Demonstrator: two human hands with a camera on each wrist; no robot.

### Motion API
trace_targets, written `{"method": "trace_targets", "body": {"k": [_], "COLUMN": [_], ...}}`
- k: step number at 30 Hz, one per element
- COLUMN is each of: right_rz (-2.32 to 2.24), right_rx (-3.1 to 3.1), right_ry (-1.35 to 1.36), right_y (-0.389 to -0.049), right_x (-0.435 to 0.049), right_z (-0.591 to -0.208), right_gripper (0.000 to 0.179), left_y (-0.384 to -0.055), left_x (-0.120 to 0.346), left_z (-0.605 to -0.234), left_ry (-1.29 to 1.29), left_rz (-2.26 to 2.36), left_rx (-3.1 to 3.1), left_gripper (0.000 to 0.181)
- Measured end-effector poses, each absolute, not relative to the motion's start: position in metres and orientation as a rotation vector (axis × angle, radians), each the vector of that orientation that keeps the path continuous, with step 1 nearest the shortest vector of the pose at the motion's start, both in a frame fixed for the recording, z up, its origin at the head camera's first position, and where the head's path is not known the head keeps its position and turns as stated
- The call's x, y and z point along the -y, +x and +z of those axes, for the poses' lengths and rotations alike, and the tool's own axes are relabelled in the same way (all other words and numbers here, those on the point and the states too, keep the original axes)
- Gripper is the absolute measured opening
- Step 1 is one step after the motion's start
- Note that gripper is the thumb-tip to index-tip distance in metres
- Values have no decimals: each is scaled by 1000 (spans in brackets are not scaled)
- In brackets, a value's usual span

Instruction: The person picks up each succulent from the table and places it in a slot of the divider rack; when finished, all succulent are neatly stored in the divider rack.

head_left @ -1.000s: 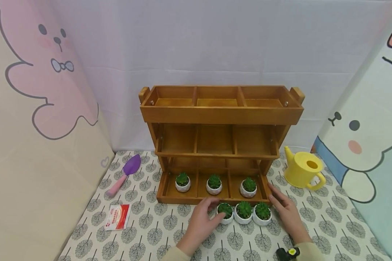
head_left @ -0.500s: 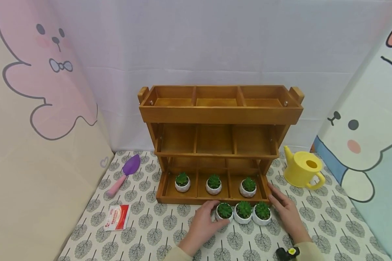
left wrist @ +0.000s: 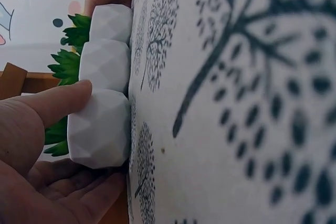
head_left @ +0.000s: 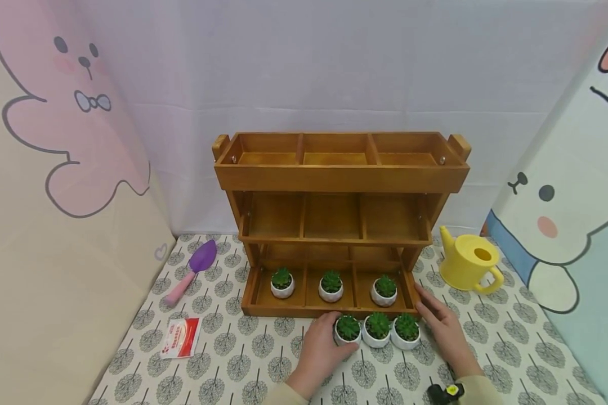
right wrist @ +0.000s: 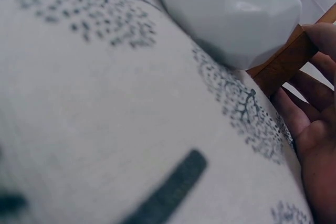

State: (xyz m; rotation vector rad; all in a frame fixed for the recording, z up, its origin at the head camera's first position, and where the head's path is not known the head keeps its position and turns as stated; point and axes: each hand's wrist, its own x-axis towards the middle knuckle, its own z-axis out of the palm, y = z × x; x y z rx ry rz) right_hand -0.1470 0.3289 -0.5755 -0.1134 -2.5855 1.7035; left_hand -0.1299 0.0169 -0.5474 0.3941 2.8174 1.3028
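Observation:
Three white faceted pots with green succulents stand in a touching row before the wooden shelf [head_left: 342,179]. My left hand [head_left: 318,350] holds the leftmost potted succulent [head_left: 348,328]; in the left wrist view, the thumb [left wrist: 73,98] lies on the side of that pot [left wrist: 100,129] and the other fingers reach behind and beside it. Beside it are the middle potted succulent [head_left: 377,330] and the right one [head_left: 406,332]. At the shelf's front right corner, my right hand [head_left: 446,332] touches the wood [right wrist: 286,61] with its fingers.
Three more potted succulents, such as the centre one [head_left: 331,286], sit one per compartment on the bottom tier. A yellow watering can [head_left: 469,262] stands right of the shelf. To the left lie a purple trowel with a pink handle [head_left: 192,271] and a red-and-white packet [head_left: 180,338].
My left hand has shifted slightly right, and its thumb and fingers have settled round the leftmost pot. The right hand stays at the shelf corner.

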Motion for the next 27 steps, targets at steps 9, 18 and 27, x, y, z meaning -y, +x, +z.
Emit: {"method": "trace_targets", "body": {"k": [9,18,27], "right_rz": [1711,1727,1719], "right_rx": [2581,2581,2571], "right_ry": [-113,-131,-116], "right_y": [-147,-147,-147], "right_x": [-329,-328,-327], "right_z": [-575,-574,-574], "right_gripper": [60,61,60], "left_y": [-129,-126,-127], "left_x": [-16,-14,-10], "left_z": [-548,-548,-548], "left_ry": [343,340,395], "left_rz": [1348,1402,1414], "left_rx": [-2776,-2754,-2745], "left_gripper": [64,65,63]}}
